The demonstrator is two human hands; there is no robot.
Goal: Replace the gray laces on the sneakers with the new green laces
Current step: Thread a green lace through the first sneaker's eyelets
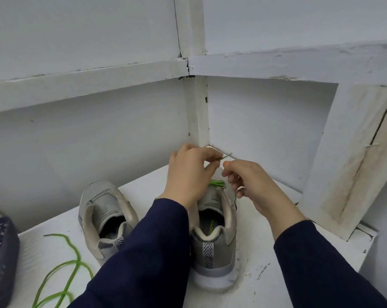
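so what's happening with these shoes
A person is threading a green lace into the right sneaker. The left hand pinches the lace end above the shoe and the right hand works beside it near the eyelets. The left sneaker sits unlaced next to it, and a second green lace lies loose on the white surface to its left.
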